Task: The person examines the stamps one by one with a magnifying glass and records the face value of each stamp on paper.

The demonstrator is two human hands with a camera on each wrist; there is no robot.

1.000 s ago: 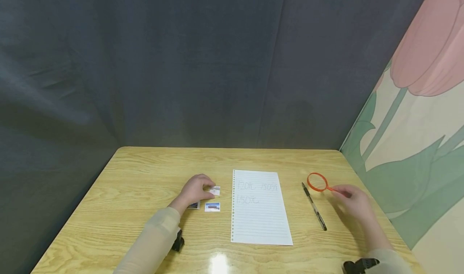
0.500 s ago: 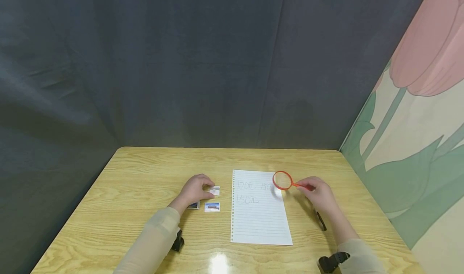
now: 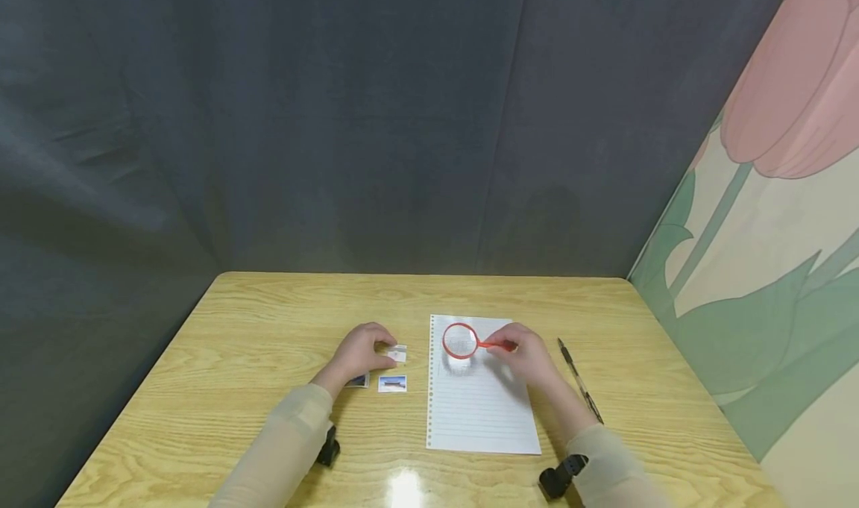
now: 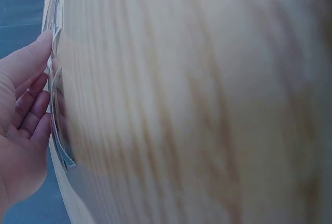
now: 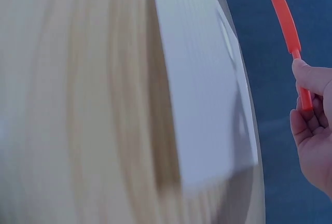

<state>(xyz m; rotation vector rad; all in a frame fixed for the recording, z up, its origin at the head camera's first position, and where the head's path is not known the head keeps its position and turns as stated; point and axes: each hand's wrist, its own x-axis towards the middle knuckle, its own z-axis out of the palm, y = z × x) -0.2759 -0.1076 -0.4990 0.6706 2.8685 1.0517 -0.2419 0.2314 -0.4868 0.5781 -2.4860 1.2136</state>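
In the head view, my left hand [image 3: 359, 353] rests on the table with thumb and index finger spread at the edges of a small pale stamp-like slip [image 3: 398, 353]. A stamp-like picture with a blue sky and a building [image 3: 392, 383] lies just below it. A darker one [image 3: 359, 381] is partly hidden under my hand. My right hand [image 3: 526, 355] pinches the handle of a red-rimmed magnifying glass [image 5: 285, 22]. Its lens hovers above the upper left of a lined sheet of paper [image 3: 479, 418], over the handwriting.
A black pen [image 3: 579, 377] lies slanted to the right of the paper. All of this is on a wooden table [image 3: 302, 299]. A dark curtain [image 3: 376, 120] hangs behind, and a wall with a tulip pattern [image 3: 758, 269] stands at the right.
My right hand has carried the magnifying glass leftward, from beyond the pen to over the paper's writing. The pen shows more fully again. My left hand has stayed in place.
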